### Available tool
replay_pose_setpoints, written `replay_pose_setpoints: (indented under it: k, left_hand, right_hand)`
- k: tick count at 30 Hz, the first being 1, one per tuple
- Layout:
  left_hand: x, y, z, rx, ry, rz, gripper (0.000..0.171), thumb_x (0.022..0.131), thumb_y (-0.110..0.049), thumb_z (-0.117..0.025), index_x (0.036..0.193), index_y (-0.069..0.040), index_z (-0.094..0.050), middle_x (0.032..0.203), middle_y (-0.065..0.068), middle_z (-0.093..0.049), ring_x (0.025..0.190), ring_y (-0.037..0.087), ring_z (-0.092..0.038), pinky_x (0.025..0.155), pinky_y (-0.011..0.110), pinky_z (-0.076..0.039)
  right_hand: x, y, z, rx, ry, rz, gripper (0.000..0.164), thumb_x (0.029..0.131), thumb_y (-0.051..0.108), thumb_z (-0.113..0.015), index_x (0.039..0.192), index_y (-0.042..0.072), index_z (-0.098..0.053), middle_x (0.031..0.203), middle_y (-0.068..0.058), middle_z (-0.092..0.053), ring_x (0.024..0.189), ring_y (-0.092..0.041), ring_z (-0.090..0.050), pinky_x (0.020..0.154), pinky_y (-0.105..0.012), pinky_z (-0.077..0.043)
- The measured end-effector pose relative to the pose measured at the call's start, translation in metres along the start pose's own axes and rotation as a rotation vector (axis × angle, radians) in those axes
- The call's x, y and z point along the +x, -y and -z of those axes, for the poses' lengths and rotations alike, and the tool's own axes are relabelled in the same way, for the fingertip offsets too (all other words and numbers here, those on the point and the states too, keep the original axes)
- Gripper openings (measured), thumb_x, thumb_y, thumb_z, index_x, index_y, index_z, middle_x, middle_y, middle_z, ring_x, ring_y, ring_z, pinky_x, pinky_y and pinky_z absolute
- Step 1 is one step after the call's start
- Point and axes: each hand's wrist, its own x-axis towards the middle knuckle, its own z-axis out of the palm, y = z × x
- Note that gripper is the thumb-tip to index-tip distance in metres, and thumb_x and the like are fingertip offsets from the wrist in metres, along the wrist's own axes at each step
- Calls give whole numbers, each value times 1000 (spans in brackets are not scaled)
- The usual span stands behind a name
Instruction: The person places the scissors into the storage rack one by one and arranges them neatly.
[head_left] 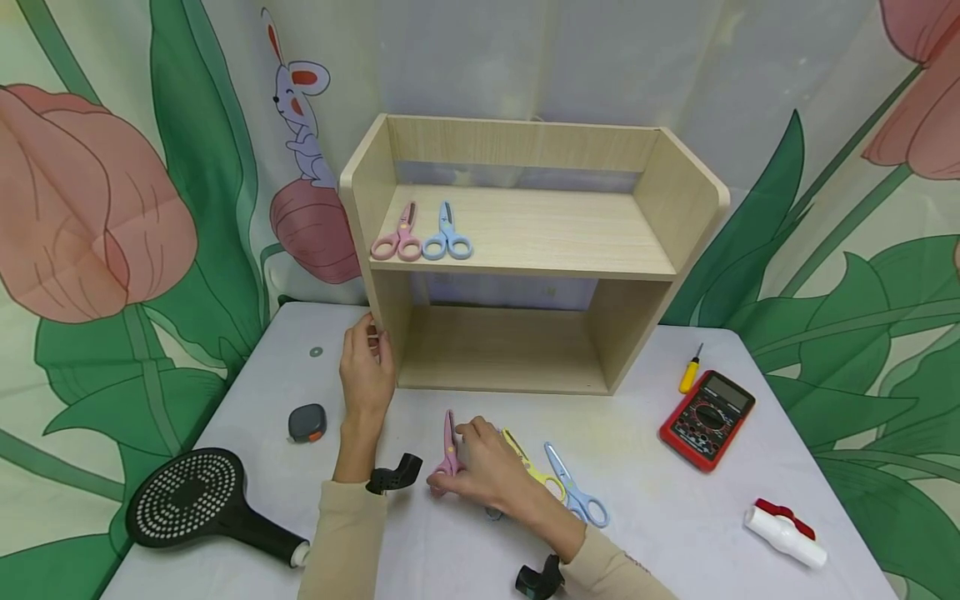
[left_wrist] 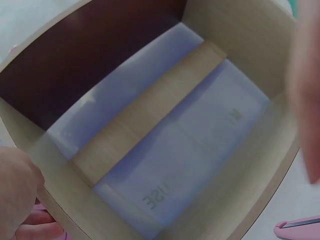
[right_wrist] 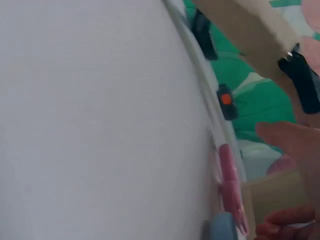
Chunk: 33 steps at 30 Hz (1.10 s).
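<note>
My left hand (head_left: 367, 362) rests against the outer left side of a wooden shelf unit (head_left: 517, 350), fingers loosely bent; in the left wrist view the thumb side touches the panel's edge. Over a pair of pink scissors (head_left: 449, 450) on the white table, my right hand (head_left: 491, 467) hovers with thumb and fingers apart. Those scissors (right_wrist: 230, 185) also show beyond the thumb in the right wrist view. Yellow scissors (head_left: 536, 467) and blue scissors (head_left: 576, 487) lie right of that hand, partly covered by it. Another pink pair (head_left: 401, 237) and blue pair (head_left: 447, 235) lie on the upper shelf.
A black shower head (head_left: 187, 504), a tape measure (head_left: 307, 422) and a small grey ring (head_left: 316, 352) lie at left. On the right are a yellow screwdriver (head_left: 691, 371), a red multimeter (head_left: 707, 419) and a white valve with a red handle (head_left: 785, 536).
</note>
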Motion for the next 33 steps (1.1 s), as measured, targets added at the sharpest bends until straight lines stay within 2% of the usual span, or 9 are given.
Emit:
replay_pose_setpoints:
  k: [3,7,10,15,18,21,25,28,33]
  left_hand:
    - [0,0,0,-5,0,-1,34,99,-7,-58,131,3,-55,109,26,-60,93,36,-67,81,46,-62]
    - [-1,1,0,-5,0,0,34,99,-6,-58,131,3,-55,109,26,-60,93,36,-67,80,46,-62]
    - [-1,0,1,-3,0,3,34,99,-6,-59,131,3,-55,109,26,-60,93,36,-67,80,46,-62]
    - [-1,0,1,-2,-1,0,34,99,-7,-59,132,3,-55,109,26,-60,93,36,-67,80,45,-63]
    - [0,-1,1,-1,-6,-5,34,99,-6,-59,131,3,-55,109,26,-61,93,36,-67,79,45,-63]
    - [0,-1,0,-4,-9,-8,34,99,-6,-59,131,4,-56,108,26,-61,93,36,-68,79,45,-63]
    - [0,-1,1,-10,-10,-7,34,98,-6,-59,131,4,-56,109,26,-61,93,36,-68,79,45,-63]
    - [0,-1,1,-10,-7,-3,34,99,-6,-59,131,3,-55,109,26,-61,94,36,-67,80,45,-63]
    - [-1,-1,1,-7,1,5,34,99,-7,-59,132,3,-55,110,25,-61,95,36,-67,81,46,-62]
  right_hand:
    - [-4,2,-10,-72,12,-12,66,67,73,-76,84,11,-64,85,2,-54,69,-9,-47,61,-22,-46]
    - [-9,6,-17,-161,18,-42,72,61,78,-76,83,11,-62,81,3,-50,64,-9,-43,55,-22,-43]
    - [-10,8,-18,-211,-1,-32,71,61,75,-78,83,10,-62,78,3,-49,61,-9,-42,50,-22,-39]
    - [-9,11,-18,-240,-39,-26,53,66,60,-80,73,14,-55,73,4,-44,57,-9,-39,43,-21,-31]
    - [-8,10,-17,-200,-36,-44,46,68,53,-79,70,15,-52,73,3,-43,56,-8,-39,43,-20,-32]
    - [-7,7,-15,-105,-12,-83,40,69,48,-76,72,16,-52,77,3,-43,57,-7,-40,45,-19,-34]
    - [-5,3,-4,3,1,-97,37,68,45,-74,81,14,-58,84,4,-45,59,-6,-42,50,-17,-36]
    - [-1,3,10,56,-28,-59,43,69,42,-78,95,11,-64,90,3,-48,64,-4,-45,55,-15,-40]
    - [4,9,39,128,-123,32,52,71,38,-82,110,9,-64,101,3,-52,73,-6,-51,62,-16,-46]
